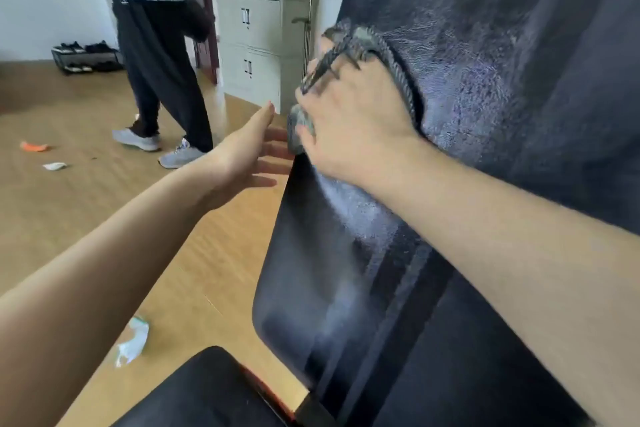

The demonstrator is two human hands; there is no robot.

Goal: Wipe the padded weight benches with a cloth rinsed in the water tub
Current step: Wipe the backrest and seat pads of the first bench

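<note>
Your right hand has the dark cloth bunched under its palm, folds squeezed up between the fingers and the thumb curled round the lower wad. It presses the cloth flat against the left edge of the tilted back pad. Gripping it this way puts the whole hand's weight behind the wipe and stops the wet cloth sliding out on the slick vinyl.

Your left hand is spread, fingers straight and holding nothing, just beside the same edge. Its fingertips reach toward the rim below the cloth, probably to brace the pad against your push, though you can't tell from here whether they touch.

Pale, damp-looking streaks fan out to the right of the cloth and run below it, so this patch looks well covered, while the far right of the pad is darker and likely needs attention. The seat pad lies low in front of you. The water tub is out of sight.

A second person stands on the wooden floor beyond, near a grey cabinet
</note>
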